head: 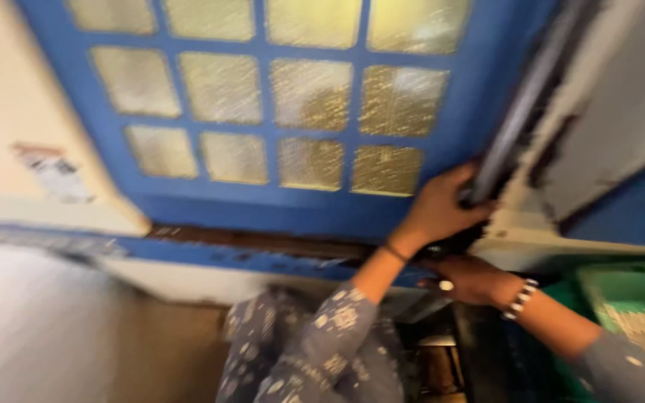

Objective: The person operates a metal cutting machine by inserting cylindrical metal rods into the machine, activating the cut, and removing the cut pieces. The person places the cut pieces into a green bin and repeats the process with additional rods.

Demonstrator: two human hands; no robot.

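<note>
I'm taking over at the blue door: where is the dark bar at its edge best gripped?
Likely at its lower end, beside the left hand already wrapped there. The dark bar runs slanted up along the blue door, so wrap the fingers across it from the door side. The view is blurred; the right hand sits just below.

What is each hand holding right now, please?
Left hand: closed around the dark bar beside the blue door.
Right hand: grip cannot be told.

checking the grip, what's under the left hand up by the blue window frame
The left hand wraps a dark bar beside the blue window frame. The bar's lower end is covered by the fingers.
</note>
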